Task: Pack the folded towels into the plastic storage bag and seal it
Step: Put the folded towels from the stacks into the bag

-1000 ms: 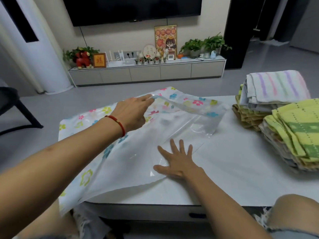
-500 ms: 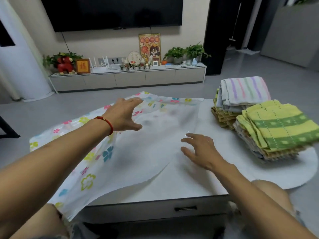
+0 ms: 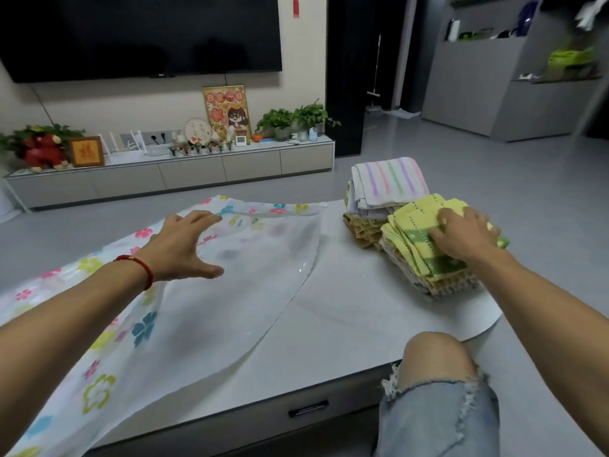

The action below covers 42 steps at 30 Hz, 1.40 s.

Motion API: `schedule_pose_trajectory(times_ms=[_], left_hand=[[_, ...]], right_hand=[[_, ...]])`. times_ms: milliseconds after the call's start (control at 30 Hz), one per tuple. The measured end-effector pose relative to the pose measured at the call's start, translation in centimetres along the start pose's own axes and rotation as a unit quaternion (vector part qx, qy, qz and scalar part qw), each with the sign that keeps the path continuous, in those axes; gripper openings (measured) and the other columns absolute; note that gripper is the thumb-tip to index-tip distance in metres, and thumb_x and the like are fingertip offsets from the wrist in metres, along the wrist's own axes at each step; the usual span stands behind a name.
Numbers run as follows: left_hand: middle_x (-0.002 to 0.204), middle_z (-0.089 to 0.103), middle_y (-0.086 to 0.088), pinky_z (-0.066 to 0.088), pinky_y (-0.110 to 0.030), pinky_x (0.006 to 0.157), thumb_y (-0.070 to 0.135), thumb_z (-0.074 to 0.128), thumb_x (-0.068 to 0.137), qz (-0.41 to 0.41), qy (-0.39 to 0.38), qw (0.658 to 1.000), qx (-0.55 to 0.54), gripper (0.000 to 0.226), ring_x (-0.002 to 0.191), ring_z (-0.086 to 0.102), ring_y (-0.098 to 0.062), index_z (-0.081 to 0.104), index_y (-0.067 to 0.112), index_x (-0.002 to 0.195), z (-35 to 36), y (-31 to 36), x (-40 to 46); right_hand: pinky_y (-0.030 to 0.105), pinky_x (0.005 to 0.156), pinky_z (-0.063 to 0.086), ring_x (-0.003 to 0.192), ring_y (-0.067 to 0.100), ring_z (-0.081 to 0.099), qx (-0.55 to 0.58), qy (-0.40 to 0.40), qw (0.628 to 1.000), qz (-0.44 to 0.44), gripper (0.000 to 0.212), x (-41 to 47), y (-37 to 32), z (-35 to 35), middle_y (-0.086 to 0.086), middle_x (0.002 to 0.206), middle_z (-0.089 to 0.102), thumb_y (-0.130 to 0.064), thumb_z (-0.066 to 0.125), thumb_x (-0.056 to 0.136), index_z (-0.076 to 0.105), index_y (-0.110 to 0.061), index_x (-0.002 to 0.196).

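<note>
**Two hands parted: right one moved from bag to towel stack**

Two stacks of folded towels were noted at the right end of the table, none yet in the bag. Nearest the camera, the flower-printed plastic storage bag was seen lying flat, its near-left part hanging over the table edge. The left hand was held over the bag's far edge, fingers spread and relaxed, nothing gripped; contact with the plastic could not be confirmed. Half a second earlier the right hand had been at the bag's right edge; it was now laid on the yellow-green towel topping the nearer stack, fingers curled onto the cloth. Whether a firm grasp was made could not be told. Behind it, the striped towel topped the farther stack. The shift was judged as bag preparation ended and the first pick-up begun.
</note>
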<state>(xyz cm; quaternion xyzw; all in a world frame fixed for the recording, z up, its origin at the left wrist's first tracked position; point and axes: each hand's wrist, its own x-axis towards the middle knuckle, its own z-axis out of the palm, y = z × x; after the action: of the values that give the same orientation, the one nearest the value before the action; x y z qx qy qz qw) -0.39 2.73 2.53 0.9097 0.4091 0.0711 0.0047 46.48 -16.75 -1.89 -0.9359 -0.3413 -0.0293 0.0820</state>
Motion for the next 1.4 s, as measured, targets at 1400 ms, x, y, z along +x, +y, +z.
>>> schedule_pose_trajectory(times_ms=[1400], left_hand=[[0.165, 0.006, 0.012, 0.044, -0.066, 0.098, 0.06, 0.082, 0.059, -0.033, -0.06, 0.991, 0.111, 0.13, 0.142, 0.021, -0.033, -0.003, 0.037, 0.154, 0.1, -0.9, -1.2]], right_hand=[[0.043, 0.086, 0.062, 0.108, 0.038, 0.071, 0.491, -0.413, 0.731, -0.231, 0.046, -8.4, -9.5, -5.3, 0.009, 0.129, 0.072, -0.005, 0.077, 0.084, 0.073, -0.024, 0.126]])
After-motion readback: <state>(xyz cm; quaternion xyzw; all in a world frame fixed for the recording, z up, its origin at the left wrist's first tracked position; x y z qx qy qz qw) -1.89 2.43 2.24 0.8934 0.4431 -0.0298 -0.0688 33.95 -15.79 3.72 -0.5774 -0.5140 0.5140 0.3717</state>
